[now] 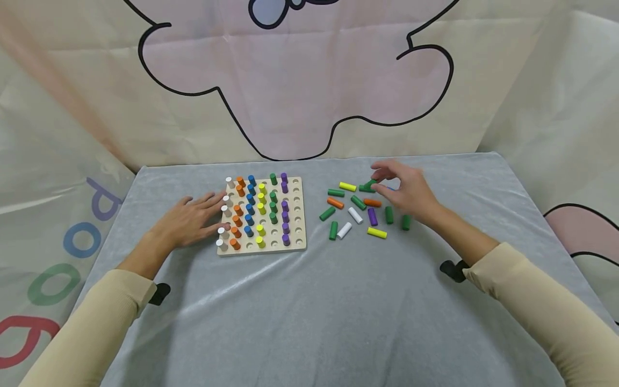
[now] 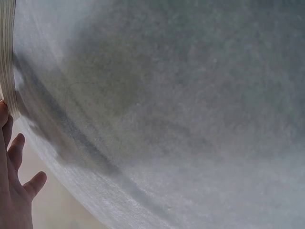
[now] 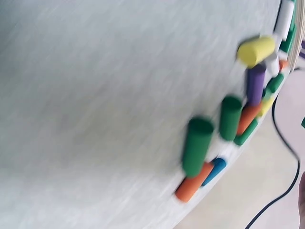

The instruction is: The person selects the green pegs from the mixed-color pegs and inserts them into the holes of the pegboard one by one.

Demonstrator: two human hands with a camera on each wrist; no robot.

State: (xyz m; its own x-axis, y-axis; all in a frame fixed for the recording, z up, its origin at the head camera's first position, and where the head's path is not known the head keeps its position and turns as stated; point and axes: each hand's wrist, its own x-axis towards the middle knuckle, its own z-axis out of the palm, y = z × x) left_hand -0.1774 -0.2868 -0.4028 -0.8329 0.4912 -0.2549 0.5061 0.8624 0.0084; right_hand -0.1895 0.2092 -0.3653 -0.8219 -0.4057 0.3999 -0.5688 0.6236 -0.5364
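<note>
A short green wooden cylinder peg point(image 1: 369, 186) sat pinched between the thumb and fingertips of the right hand point(image 1: 403, 191), just above the grey cloth-covered table point(image 1: 309, 301), at about one o'clock from the table's middle. The hand's fingers curled round the peg from the right.

Loose pegs lay scattered around it on the cloth: a yellow peg point(image 1: 347, 186) and another green peg point(image 1: 336, 192) just beside it at nine o'clock, an orange peg point(image 1: 372, 202) close at six o'clock, a purple peg point(image 1: 372, 216) and a white peg point(image 1: 355, 215) further toward six, and one more yellow peg point(image 1: 376, 233) nearer the person. The right wrist view showed some of these pegs blurred.

Well apart at nine o'clock lay the square pale wooden pegboard point(image 1: 296, 215), with upright white, orange, blue, yellow, green and purple pegs standing in columns. The left hand point(image 1: 191, 220) rested flat against the board's left edge, fingers straight and spread, holding nothing. Both arms wore beige sleeves point(image 1: 541, 306).
</note>
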